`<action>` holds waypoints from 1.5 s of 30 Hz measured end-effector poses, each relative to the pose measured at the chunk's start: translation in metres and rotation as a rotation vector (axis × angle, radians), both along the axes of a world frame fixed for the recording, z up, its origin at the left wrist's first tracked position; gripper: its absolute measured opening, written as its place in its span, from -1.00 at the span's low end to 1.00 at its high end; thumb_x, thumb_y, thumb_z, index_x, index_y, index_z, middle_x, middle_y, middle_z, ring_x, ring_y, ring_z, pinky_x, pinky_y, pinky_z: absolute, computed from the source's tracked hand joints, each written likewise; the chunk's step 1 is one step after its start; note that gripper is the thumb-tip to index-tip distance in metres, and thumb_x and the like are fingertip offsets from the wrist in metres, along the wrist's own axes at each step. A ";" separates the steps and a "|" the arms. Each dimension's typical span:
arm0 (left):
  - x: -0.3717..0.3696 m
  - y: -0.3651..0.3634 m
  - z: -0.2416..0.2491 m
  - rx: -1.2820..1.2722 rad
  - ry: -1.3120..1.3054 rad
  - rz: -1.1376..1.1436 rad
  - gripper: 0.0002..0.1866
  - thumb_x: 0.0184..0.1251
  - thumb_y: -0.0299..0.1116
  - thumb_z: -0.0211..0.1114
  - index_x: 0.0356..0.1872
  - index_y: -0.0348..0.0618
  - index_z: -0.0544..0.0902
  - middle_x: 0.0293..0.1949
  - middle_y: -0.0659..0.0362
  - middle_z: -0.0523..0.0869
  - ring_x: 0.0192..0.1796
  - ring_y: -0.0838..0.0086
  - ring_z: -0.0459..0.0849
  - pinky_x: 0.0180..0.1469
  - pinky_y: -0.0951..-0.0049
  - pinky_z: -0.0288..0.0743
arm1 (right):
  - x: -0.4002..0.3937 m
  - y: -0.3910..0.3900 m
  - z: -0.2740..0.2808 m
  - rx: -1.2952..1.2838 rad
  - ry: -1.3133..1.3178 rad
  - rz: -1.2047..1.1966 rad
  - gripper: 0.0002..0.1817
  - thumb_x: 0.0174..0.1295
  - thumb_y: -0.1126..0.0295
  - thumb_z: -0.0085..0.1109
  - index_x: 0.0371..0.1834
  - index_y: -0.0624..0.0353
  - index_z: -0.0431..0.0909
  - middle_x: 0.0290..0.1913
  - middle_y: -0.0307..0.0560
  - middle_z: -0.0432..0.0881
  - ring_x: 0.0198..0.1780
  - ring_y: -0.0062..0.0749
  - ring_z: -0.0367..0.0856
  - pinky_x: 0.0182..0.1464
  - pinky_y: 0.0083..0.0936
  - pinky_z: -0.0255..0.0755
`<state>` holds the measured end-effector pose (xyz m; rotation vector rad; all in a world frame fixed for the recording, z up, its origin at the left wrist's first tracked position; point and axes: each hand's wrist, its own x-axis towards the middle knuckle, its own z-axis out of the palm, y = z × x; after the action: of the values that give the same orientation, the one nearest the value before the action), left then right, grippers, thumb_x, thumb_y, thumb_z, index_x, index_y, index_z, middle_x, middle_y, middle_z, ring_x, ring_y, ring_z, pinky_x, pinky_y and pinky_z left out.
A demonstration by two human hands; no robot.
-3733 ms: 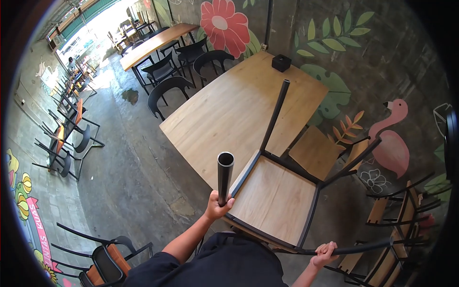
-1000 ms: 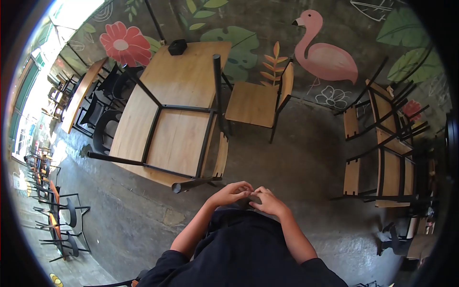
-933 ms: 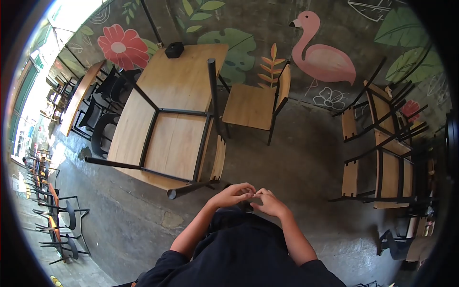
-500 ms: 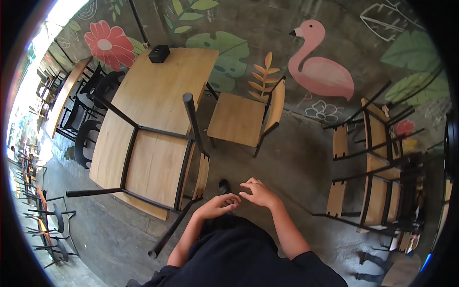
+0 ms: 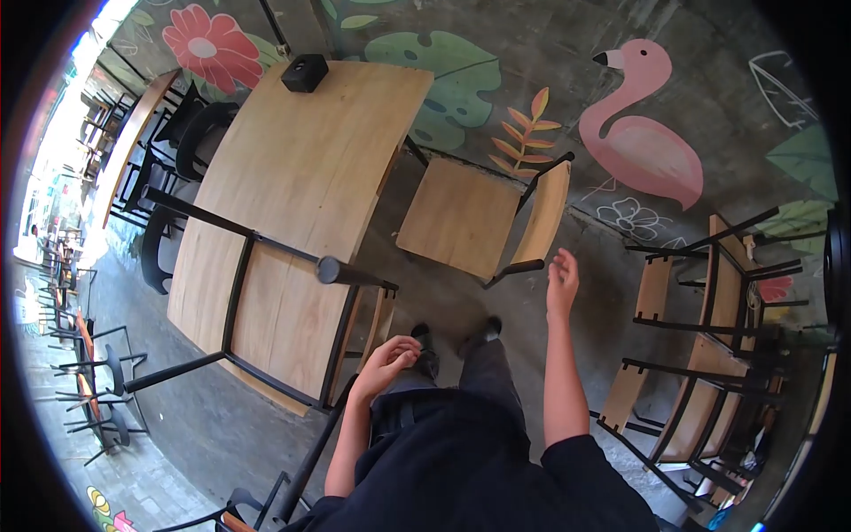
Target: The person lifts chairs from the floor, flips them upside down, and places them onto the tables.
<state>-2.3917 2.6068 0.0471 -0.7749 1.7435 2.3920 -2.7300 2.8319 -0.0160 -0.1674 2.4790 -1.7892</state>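
My right hand [image 5: 562, 282] is raised beside the backrest of an upright wooden chair [image 5: 461, 217] with a black metal frame. Its fingers are loosely bent and hold nothing. My left hand [image 5: 386, 363] hangs half-curled in front of my body with nothing in it, close to the upturned chair on my left. That upturned chair [image 5: 288, 310] rests seat-down on the wooden table [image 5: 328, 133], its black legs pointing up and outward.
A black box [image 5: 304, 73] stands at the table's far end. Stacked chairs and tables [image 5: 700, 346] are on the right. Black chairs [image 5: 199, 142] line the table's left side. Behind is a wall painted with a flamingo [image 5: 651, 133]. Concrete floor [image 5: 550, 372] lies around my feet.
My hands have parted: the right has moved up and right to the upright chair's backrest, the left slightly left. I have stepped nearer to that chair, and both feet now show.
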 end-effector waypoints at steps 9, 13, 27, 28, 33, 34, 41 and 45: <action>-0.101 0.034 0.006 -0.096 0.040 -0.004 -0.77 0.52 -0.43 0.20 0.11 -0.24 0.57 -0.09 0.21 0.67 0.05 0.57 0.63 0.14 0.51 0.50 | -0.121 -0.040 -0.052 -0.049 -0.228 0.043 -0.27 0.33 0.44 0.19 0.56 0.05 0.14 0.41 0.05 0.37 0.39 -0.12 0.40 0.36 -0.23 0.30; -0.139 0.051 0.007 -0.164 0.025 0.016 -0.76 0.52 -0.42 0.21 0.12 -0.25 0.57 -0.08 0.20 0.67 0.03 0.57 0.64 0.12 0.52 0.50 | -0.137 -0.055 -0.063 -0.073 -0.174 0.039 -0.21 0.31 0.60 0.09 0.61 0.03 0.06 0.50 0.05 0.29 0.47 -0.08 0.33 0.41 -0.23 0.28; -0.186 0.051 0.002 -0.379 -0.079 -0.149 -0.75 0.53 -0.34 0.21 0.11 -0.19 0.60 -0.04 0.16 0.72 0.05 0.46 0.69 0.11 0.41 0.53 | -0.179 -0.002 -0.052 -0.018 -0.102 -0.021 -0.21 0.12 0.69 -0.01 0.54 0.18 0.25 0.41 0.13 0.46 0.36 -0.20 0.50 0.30 -0.46 0.34; -0.189 0.049 0.002 -0.388 -0.076 -0.150 -0.75 0.53 -0.34 0.21 0.11 -0.18 0.60 -0.04 0.16 0.73 0.05 0.46 0.69 0.10 0.41 0.53 | -0.184 0.007 -0.052 -0.023 -0.114 -0.018 -0.22 0.12 0.70 0.00 0.54 0.19 0.27 0.41 0.13 0.47 0.35 -0.21 0.50 0.30 -0.47 0.34; -0.203 0.043 0.011 -0.391 -0.075 -0.191 -0.76 0.53 -0.35 0.20 0.10 -0.18 0.61 -0.03 0.16 0.73 0.06 0.47 0.70 0.09 0.42 0.54 | -0.204 0.055 -0.058 0.049 0.028 -0.049 -0.21 0.06 0.69 0.02 0.51 0.22 0.29 0.34 0.15 0.54 0.30 -0.16 0.57 0.26 -0.45 0.39; -0.207 0.043 0.011 -0.389 -0.071 -0.203 -0.76 0.53 -0.35 0.20 0.10 -0.18 0.61 -0.03 0.16 0.73 0.06 0.47 0.70 0.08 0.42 0.54 | -0.207 0.064 -0.059 0.039 0.017 -0.054 -0.21 0.06 0.69 0.02 0.51 0.22 0.29 0.35 0.15 0.53 0.30 -0.16 0.57 0.27 -0.45 0.39; -0.234 0.050 -0.001 -0.327 -0.022 -0.278 -0.79 0.52 -0.43 0.18 0.08 -0.22 0.61 -0.05 0.13 0.72 0.06 0.45 0.70 0.11 0.43 0.54 | -0.205 0.084 -0.053 -0.023 -0.028 -0.083 -0.21 0.10 0.72 0.06 0.53 0.17 0.28 0.40 0.07 0.49 0.36 -0.22 0.49 0.34 -0.45 0.33; -0.251 0.060 -0.008 -0.318 -0.008 -0.340 -0.80 0.51 -0.48 0.17 0.07 -0.23 0.60 -0.07 0.13 0.72 0.05 0.46 0.70 0.11 0.44 0.54 | -0.191 0.079 -0.042 0.032 -0.008 -0.073 -0.22 0.14 0.71 0.07 0.54 0.15 0.27 0.41 0.08 0.48 0.38 -0.21 0.49 0.33 -0.45 0.33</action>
<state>-2.6425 2.6664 0.0392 -0.4630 2.0861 1.9209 -2.9206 2.9108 -0.0581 -0.0685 2.5375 -1.7725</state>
